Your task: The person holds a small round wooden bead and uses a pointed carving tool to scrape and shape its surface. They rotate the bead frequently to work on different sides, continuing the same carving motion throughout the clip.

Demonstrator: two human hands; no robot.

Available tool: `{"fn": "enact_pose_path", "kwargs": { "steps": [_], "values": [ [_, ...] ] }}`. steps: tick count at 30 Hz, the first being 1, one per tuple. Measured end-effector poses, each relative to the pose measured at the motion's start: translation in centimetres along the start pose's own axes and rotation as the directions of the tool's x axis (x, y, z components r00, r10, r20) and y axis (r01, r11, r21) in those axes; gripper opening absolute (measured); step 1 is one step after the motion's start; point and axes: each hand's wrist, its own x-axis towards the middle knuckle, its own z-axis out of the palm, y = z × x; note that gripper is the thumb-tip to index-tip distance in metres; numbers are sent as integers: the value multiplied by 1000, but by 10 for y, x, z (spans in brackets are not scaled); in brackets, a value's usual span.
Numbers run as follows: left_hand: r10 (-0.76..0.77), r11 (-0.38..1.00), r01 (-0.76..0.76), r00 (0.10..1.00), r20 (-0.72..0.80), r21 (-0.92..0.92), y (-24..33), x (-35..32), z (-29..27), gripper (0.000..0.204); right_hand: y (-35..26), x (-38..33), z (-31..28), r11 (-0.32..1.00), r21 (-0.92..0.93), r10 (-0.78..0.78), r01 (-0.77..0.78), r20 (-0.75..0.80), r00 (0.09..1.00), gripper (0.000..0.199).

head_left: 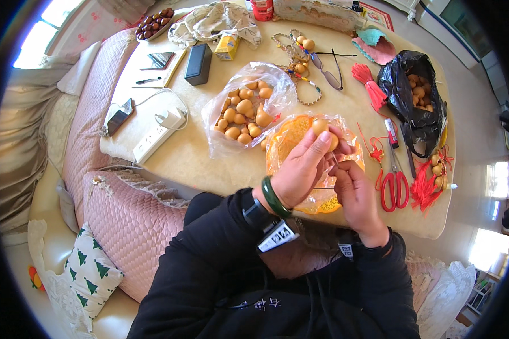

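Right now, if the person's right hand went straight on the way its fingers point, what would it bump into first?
Most likely the left hand or the tan gourd it holds, just ahead of the right hand; with one view, which comes first is unclear.

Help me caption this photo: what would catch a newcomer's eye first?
Probably the small gourd in the left hand, above the orange basket. Next come the clear bag of gourds further left on the table and, at the right, red-handled scissors near the black bag.
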Motion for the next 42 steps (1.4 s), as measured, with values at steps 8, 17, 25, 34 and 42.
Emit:
{"fn": "enact_pose_path", "kwargs": {
  "steps": [8, 17, 25, 34, 42],
  "values": [
    [28, 999, -25, 997, 68, -47, -7, 2, -12, 25, 4, 1, -7, 987, 118, 103, -109, 53, 993, 20],
    [-110, 991, 122, 978, 175, -62, 7, 0, -11, 25, -8, -3, -21, 470, 636, 387, -612, 475, 790, 23],
    [66, 995, -54, 987, -148, 81, -11, 3, -6, 21, 11, 1, -2, 961, -254, -125, 111, -36, 992, 20],
    [0, 995, 0, 1000, -2, 100, -4, 2, -12, 29, 5, -1, -17, 918, 331, 163, -217, 183, 969, 23],
    [-165, 984, 163, 986, 23, 65, 4, 0, -13, 36, 14, -4, -21, 813, 441, 303, -381, 238, 923, 20]
  ]
}}
